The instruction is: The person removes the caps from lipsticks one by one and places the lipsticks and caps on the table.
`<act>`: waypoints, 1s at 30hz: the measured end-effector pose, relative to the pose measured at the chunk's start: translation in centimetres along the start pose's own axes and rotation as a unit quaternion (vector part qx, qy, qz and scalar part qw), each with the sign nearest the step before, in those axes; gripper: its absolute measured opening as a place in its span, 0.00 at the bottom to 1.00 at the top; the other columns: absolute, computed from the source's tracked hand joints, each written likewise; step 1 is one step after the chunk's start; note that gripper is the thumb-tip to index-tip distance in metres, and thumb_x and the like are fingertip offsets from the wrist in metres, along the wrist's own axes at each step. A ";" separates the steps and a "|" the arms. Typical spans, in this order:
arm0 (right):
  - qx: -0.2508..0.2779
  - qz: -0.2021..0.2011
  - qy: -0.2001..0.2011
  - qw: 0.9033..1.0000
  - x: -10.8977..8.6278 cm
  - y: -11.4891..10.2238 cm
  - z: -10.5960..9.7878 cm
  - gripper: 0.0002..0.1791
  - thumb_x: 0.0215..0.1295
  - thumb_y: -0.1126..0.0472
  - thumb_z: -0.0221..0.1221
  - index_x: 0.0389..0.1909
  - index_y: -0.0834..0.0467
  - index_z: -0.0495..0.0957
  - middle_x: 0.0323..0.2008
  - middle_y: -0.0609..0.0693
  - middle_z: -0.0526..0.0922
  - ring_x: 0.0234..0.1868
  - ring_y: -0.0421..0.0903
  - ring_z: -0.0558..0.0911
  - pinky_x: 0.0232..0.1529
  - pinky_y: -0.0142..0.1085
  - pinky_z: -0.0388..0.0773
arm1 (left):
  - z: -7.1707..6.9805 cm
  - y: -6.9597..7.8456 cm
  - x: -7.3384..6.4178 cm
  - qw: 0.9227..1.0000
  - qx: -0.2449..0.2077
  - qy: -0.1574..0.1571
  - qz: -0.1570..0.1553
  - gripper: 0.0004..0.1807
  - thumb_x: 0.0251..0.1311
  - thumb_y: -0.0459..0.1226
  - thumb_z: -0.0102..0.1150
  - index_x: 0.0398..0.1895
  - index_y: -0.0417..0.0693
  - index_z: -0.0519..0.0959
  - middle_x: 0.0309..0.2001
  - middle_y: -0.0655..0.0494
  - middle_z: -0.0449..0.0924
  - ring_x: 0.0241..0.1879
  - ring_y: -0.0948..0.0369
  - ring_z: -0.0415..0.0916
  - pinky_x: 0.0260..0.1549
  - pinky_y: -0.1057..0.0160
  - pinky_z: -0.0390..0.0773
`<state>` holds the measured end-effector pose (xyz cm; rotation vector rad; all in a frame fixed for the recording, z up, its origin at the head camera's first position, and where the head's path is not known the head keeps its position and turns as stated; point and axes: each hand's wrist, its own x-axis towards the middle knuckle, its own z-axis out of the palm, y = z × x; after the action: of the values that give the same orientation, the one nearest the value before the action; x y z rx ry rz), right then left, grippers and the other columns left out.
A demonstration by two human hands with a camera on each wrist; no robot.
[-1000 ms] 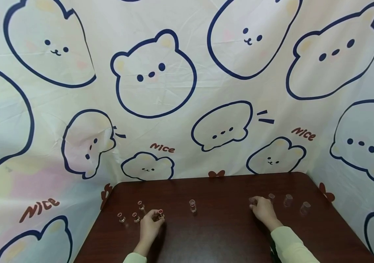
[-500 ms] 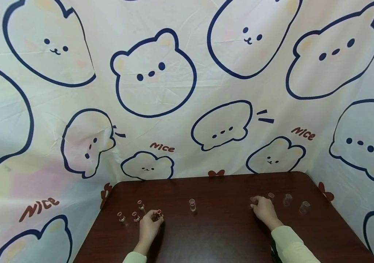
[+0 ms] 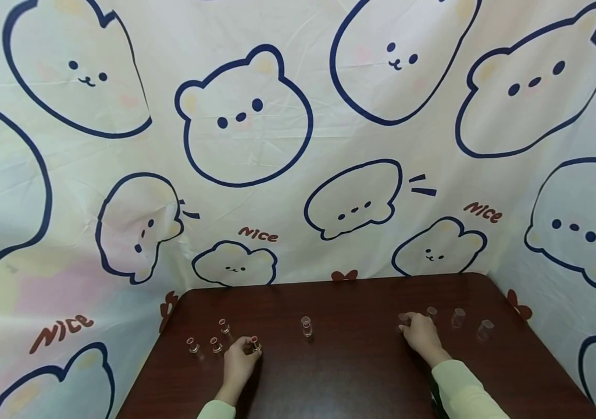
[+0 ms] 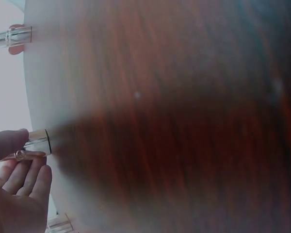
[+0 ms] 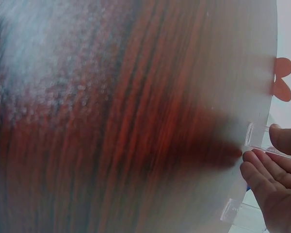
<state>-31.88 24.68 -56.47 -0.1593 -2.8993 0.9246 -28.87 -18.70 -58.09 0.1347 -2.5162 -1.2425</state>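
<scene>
My left hand (image 3: 237,362) pinches a small lipstick-like tube (image 3: 255,344) with a reddish top and a shiny metallic body. In the left wrist view, the thumb and fingers grip this tube (image 4: 38,142) close to the tabletop. At the right, my right hand (image 3: 423,337) holds a clear plastic cap (image 5: 256,137) between thumb and fingers, its lower end near the table. Three similar red-topped tubes (image 3: 216,345) stand left of my left hand. Between the hands stands another tube (image 3: 307,328) with a clear cap over it.
Three clear caps (image 3: 457,318) stand right of my right hand, the nearest partly close behind it. The dark wooden table (image 3: 339,372) has rounded back corners. A cloth backdrop (image 3: 287,203) with bear drawings hangs right behind and beside the table.
</scene>
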 end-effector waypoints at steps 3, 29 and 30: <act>0.002 -0.003 -0.001 1.000 0.0 0.0 0.0 0.17 0.62 0.68 0.63 0.49 0.74 0.77 0.40 0.67 0.82 0.41 0.61 0.82 0.37 0.52 0.79 | -0.1 0.0 0.1 1.000 0.001 -0.004 -0.005 0.11 0.43 0.26 0.71 0.32 0.37 0.81 0.29 0.48 0.84 0.34 0.51 0.82 0.35 0.51 0.78; 0.036 -0.035 0.029 0.998 -0.7 -2.6 -1.4 0.31 0.61 0.64 0.65 0.61 0.74 0.67 0.55 0.73 0.74 0.52 0.66 0.76 0.48 0.56 0.75 | -0.3 -0.4 0.4 1.000 0.013 -0.018 0.004 0.10 0.42 0.26 0.73 0.30 0.37 0.82 0.28 0.48 0.84 0.33 0.51 0.82 0.37 0.49 0.78; 0.036 -0.038 0.030 0.998 -0.6 -2.9 -1.4 0.31 0.61 0.64 0.65 0.62 0.74 0.67 0.56 0.73 0.73 0.54 0.66 0.75 0.49 0.57 0.74 | -0.3 -0.4 0.4 1.000 0.014 -0.020 0.003 0.11 0.42 0.26 0.73 0.30 0.37 0.82 0.28 0.48 0.84 0.33 0.51 0.82 0.37 0.49 0.78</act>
<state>-31.28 23.06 -53.65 -0.0713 -2.7910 0.9924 -29.14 -19.27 -58.17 0.1104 -2.5664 -1.2187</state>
